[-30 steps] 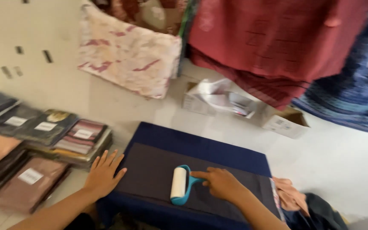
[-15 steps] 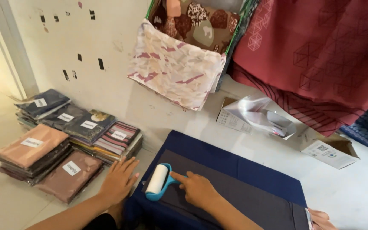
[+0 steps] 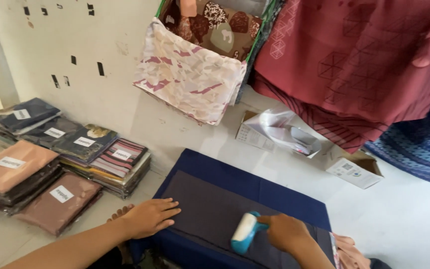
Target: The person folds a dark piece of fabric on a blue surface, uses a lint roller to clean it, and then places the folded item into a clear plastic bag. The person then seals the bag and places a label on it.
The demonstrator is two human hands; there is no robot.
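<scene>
— Rolling: our right hand (image 3: 285, 232) grips the lint roller (image 3: 245, 233) on dark folded cloth (image 3: 215, 209); left hand (image 3: 149, 217) lies flat, fingers together.

— Risk: we judge the cloth could bunch if that hand lifts.

We see a dark grey cloth (image 3: 210, 214) on a navy blue cloth (image 3: 255, 187) — both plain. Lint roller (image 3: 245, 232): white roll, teal handle. Hanging cloths: cream with pink and maroon streaks (image 3: 187, 74), brown with cream and dark blotches (image 3: 220, 27), maroon-red with faint geometric line pattern (image 3: 354, 55), blue with fine wavy print (image 3: 419, 144). Packed stacks (image 3: 55, 159) — peach, dusty mauve, navy, dark grey, one striped in maroon and white. Boxes (image 3: 354, 172) white.
</scene>
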